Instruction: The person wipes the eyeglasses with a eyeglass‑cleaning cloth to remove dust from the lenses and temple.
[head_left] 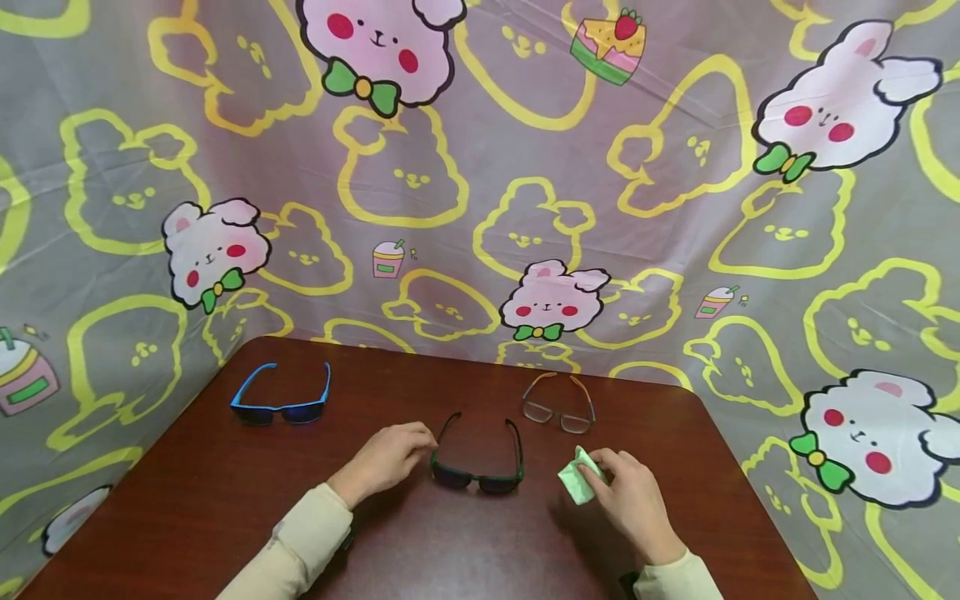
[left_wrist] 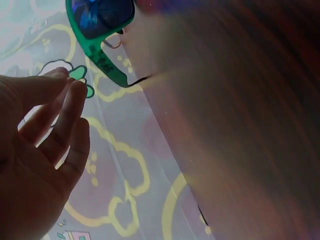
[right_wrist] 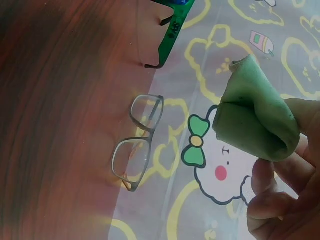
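My right hand (head_left: 636,500) pinches a folded pale green cloth (head_left: 577,479) between thumb and fingers, raised over the table. In the right wrist view the cloth (right_wrist: 255,112) is bent over on itself. Dark sunglasses with green-sided frames (head_left: 477,481) lie between my hands, lenses toward me and temples spread to the back. Beside their left temple is my left hand (head_left: 386,462), fingers loosely bent with nothing in them. A gap shows between these fingers and the green temple (left_wrist: 107,65) in the left wrist view.
Blue-framed sunglasses (head_left: 281,412) rest at the back left of the table (head_left: 375,383). Clear-lens eyeglasses (head_left: 558,417) with orange-brown temples lie at the back right, beyond the cloth. A patterned cartoon curtain (head_left: 442,242) stands behind and along both sides.
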